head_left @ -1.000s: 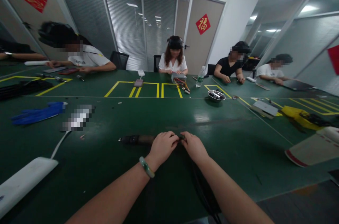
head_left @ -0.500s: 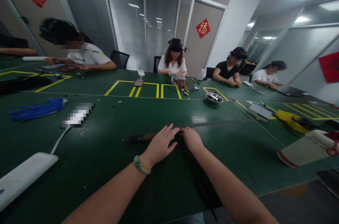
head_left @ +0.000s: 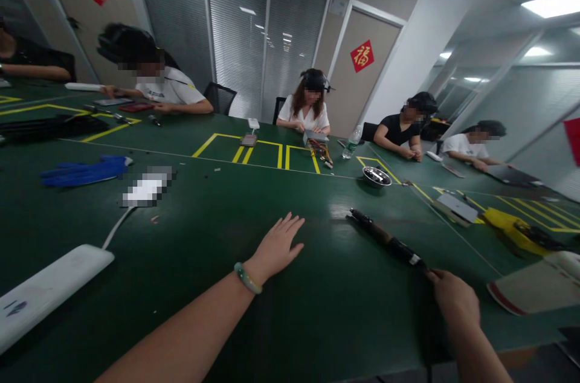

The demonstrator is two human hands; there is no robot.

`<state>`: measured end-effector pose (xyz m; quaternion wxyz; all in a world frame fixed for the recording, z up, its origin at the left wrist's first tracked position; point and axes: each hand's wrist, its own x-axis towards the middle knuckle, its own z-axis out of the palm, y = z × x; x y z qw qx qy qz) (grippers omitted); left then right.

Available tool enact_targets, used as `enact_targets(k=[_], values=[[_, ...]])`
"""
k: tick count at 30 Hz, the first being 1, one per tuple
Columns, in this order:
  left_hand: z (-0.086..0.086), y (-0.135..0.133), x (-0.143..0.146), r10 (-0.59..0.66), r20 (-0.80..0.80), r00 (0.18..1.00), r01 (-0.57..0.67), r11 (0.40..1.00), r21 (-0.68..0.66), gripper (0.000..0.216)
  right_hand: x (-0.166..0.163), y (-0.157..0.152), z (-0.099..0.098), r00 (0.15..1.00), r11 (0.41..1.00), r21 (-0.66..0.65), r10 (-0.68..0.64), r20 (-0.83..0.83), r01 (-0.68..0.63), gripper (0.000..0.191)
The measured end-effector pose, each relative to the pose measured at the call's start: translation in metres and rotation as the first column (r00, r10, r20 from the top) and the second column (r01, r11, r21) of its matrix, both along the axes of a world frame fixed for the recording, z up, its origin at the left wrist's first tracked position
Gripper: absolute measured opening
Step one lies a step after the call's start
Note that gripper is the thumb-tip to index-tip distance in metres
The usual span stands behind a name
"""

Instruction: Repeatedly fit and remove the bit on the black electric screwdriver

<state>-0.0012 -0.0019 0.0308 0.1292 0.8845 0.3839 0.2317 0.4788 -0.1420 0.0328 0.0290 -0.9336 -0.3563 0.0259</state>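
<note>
My left hand (head_left: 277, 246) lies flat on the green table (head_left: 226, 262) with its fingers spread and nothing in it; a pale green bracelet (head_left: 247, 278) sits on that wrist. My right hand (head_left: 453, 301) is closed round the near end of a long dark rod-like tool (head_left: 385, 238). The tool lies slanted on the table, its far tip pointing away to the left. A dark cord or strap drops from the hand toward the table edge.
A white flat device (head_left: 45, 292) with a cable lies at near left, a blue glove (head_left: 86, 170) further back. A metal bowl (head_left: 376, 176), a water bottle (head_left: 351, 142), yellow and white things (head_left: 539, 262) stand to the right. Several people work at the far side.
My right hand has pulled the dark tool from in front of me out to the right and swung it slantwise. My left hand let go, opened and now rests flat.
</note>
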Motion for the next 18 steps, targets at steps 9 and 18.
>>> enact_targets(k=[9,18], values=[[-0.021,0.007,-0.009,0.113,-0.191,0.975,-0.135,0.985,-0.109,0.068,0.000,0.009,0.008,0.988,0.986,-0.065,-0.155,0.014,0.156,0.036],[-0.025,0.008,-0.007,0.123,-0.199,0.972,-0.138,0.989,-0.060,0.066,-0.218,0.083,0.046,0.774,0.703,0.334,0.608,0.177,-0.628,0.056]])
